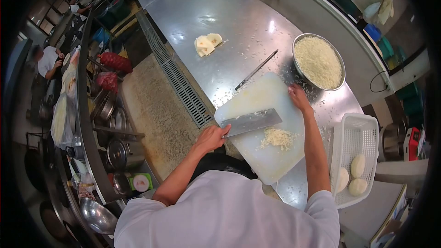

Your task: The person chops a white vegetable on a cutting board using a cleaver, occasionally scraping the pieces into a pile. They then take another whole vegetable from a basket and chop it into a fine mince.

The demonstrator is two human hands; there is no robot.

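My left hand is closed around the handle of a cleaver, whose broad blade lies nearly flat over a white cutting board. Beside the blade sits a small heap of pale shredded vegetable. At the board's far right edge, my right hand has its fingers curled on the rim. The board's near end juts past the table edge. Just beyond my right hand stands a metal bowl heaped with pale shreds.
A thin dark rod and several pale cut pieces lie on the steel table. At right, a white basket holds 3 pale round vegetables. A floor drain runs left of the table. Two people stand at far left.
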